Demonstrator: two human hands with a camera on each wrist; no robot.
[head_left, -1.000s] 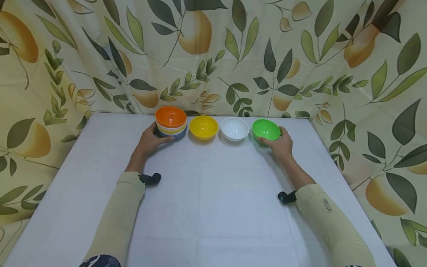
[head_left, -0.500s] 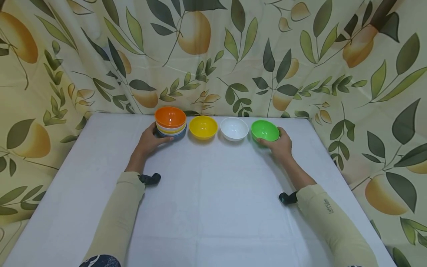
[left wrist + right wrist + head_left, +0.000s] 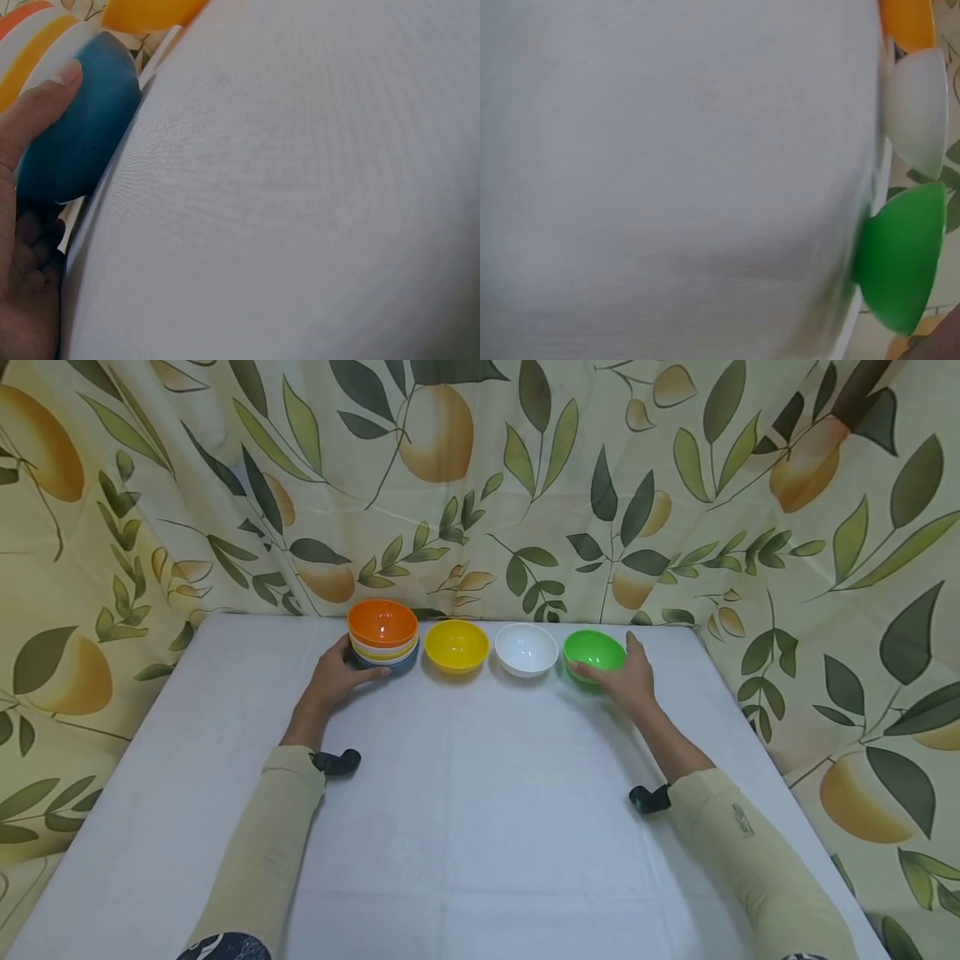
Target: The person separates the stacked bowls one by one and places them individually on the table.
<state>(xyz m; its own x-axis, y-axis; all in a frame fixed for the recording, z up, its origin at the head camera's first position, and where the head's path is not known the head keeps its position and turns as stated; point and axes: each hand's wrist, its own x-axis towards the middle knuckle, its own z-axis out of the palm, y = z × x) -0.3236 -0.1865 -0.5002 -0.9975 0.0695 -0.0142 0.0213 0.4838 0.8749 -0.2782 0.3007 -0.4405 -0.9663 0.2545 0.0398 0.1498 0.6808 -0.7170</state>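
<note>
At the left of the row, a stack of bowls (image 3: 383,628) has an orange bowl on top and a blue bowl (image 3: 94,112) at the bottom. My left hand (image 3: 332,680) holds the stack from its left side, thumb pressed on the blue bowl. The green bowl (image 3: 594,649) stands upright at the row's right end. My right hand (image 3: 632,681) is beside it, fingers extended and apart from its right side, thumb at its front rim. Whether that thumb touches the rim, I cannot tell. Only a bit of this hand shows in the right wrist view.
Between stack and green bowl stand a yellow bowl (image 3: 457,647) and a white bowl (image 3: 527,651), upright. All are near the far edge of a table with a white cloth (image 3: 480,810). A patterned curtain (image 3: 480,485) hangs right behind.
The green bowl has shifted slightly left, towards the white bowl. My right hand has loosened, its fingers straightening away from the bowl. My left hand has stayed on the stack.
</note>
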